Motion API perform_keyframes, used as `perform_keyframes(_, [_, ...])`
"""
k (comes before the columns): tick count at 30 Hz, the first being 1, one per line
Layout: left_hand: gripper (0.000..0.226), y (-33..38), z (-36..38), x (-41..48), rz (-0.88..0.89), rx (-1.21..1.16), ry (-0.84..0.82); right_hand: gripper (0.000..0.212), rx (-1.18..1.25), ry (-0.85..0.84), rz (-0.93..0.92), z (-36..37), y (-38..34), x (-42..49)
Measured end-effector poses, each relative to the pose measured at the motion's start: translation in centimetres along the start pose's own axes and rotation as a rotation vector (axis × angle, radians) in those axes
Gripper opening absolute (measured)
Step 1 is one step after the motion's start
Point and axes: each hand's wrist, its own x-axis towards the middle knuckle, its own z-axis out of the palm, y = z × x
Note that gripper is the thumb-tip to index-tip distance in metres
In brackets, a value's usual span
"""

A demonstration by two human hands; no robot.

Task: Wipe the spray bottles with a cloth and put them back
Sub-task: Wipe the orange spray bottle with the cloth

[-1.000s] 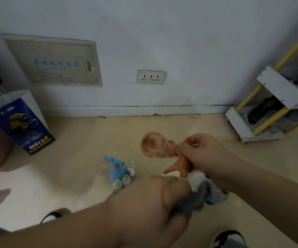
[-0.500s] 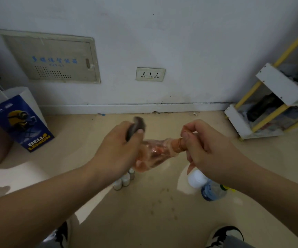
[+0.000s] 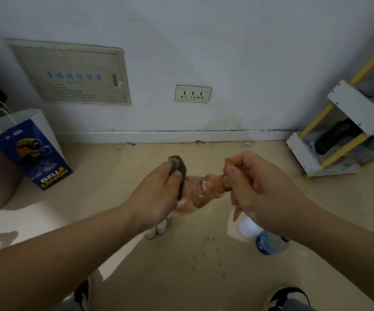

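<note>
Risen from below since a second ago, the left hand [image 3: 157, 194] now pinches the dark grey cloth [image 3: 178, 167] against the see-through orange plastic spray bottle [image 3: 198, 191], which the right hand [image 3: 255, 189] grips by its head, sideways above the beige floor [image 3: 204, 277]: wiping seems underway, next likely needs turning the bottle

orange spray bottle [image 3: 195, 194] blurred, rack [image 3: 356, 106] cut off right
</note>
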Motion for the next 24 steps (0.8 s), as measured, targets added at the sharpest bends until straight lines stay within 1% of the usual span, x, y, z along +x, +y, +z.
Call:
perform_keyframes(1, [0.018,0.7,0.5,-0.7,0.076,0.023,-0.001,0.015,0.001,-0.006,-0.006,0.0,0.0,0.0])
perform_keyframes(3, [0.022,2.6,1.1,-2.7,0.336,0.039,0.000,0.014,-0.009,-0.024,-0.024,0.1,0.2,-0.2])
perform_keyframes(4, [0.024,3.0,1.0,-3.1,0.428,0.024,-0.002,0.014,-0.006,-0.035,-0.028,0.1,0.4,-0.3])
perform_keyframes(5, [0.027,2.9,0.7,-3.0,0.468,0.031,-0.015,0.014,0.007,-0.044,-0.027,0.1,0.5,-0.3])
perform_keyframes(6, [0.030,2.2,0.2,-2.4,0.443,0.057,-0.041,0.013,0.018,-0.052,-0.024,0.2,0.4,-0.4])
perform_keyframes(7, [0.032,1.1,-0.2,-1.6,0.363,0.084,-0.063,0.014,0.017,-0.058,-0.023,0.1,0.3,-0.5])
perform_keyframes(8, [0.033,0.3,-0.6,-0.6,0.228,0.077,-0.060,0.015,0.015,-0.054,-0.022,0.0,0.2,-0.5])
perform_keyframes(10, [0.033,-0.5,-0.9,0.4,-0.103,-0.062,-0.023,0.017,0.009,-0.034,0.007,-0.3,0.2,-0.4])
perform_keyframes(11, [0.032,-0.4,-0.5,0.2,-0.176,-0.106,-0.014,0.017,-0.006,-0.029,0.022,-0.5,0.3,-0.3])
perform_keyframes(12, [0.030,0.2,0.0,-0.4,-0.136,-0.085,-0.011,0.017,-0.020,-0.031,0.031,-0.5,0.3,-0.1])
perform_keyframes(13, [0.026,1.0,0.8,-1.2,0.004,-0.022,-0.002,0.016,-0.012,-0.036,0.037,-0.6,0.3,-0.1])
perform_keyframes(15, [0.018,2.8,1.6,-3.1,0.361,0.039,0.008,0.015,0.040,-0.041,0.041,-0.5,0.4,-0.1])
perform_keyframes(16, [0.017,3.0,1.4,-3.3,0.483,0.067,0.021,0.015,0.050,-0.041,0.039,-0.5,0.4,-0.1])
perform_keyframes(17, [0.022,2.5,1.1,-2.9,0.545,0.083,0.034,0.015,0.047,-0.038,0.040,-0.5,0.3,0.0])
perform_keyframes(18, [0.028,1.8,0.5,-2.2,0.546,0.096,0.029,0.015,0.042,-0.033,0.044,-0.6,0.1,0.1])
perform_keyframes(20, [0.031,0.0,-0.2,-0.8,0.394,0.079,0.038,0.016,0.041,-0.010,0.053,-0.8,-0.2,0.2])
perform_keyframes(21, [0.029,-0.5,-0.4,-0.3,0.229,0.002,0.052,0.017,0.039,0.011,0.063,-1.0,-0.3,0.4])
perform_keyframes(23, [0.029,-0.7,-0.1,0.2,-0.199,-0.331,0.068,0.018,0.036,0.040,0.095,-1.2,-0.3,0.5])
perform_keyframes(24, [0.028,-0.5,0.4,0.1,-0.328,-0.429,0.089,0.019,0.041,0.045,0.108,-1.2,-0.2,0.6])
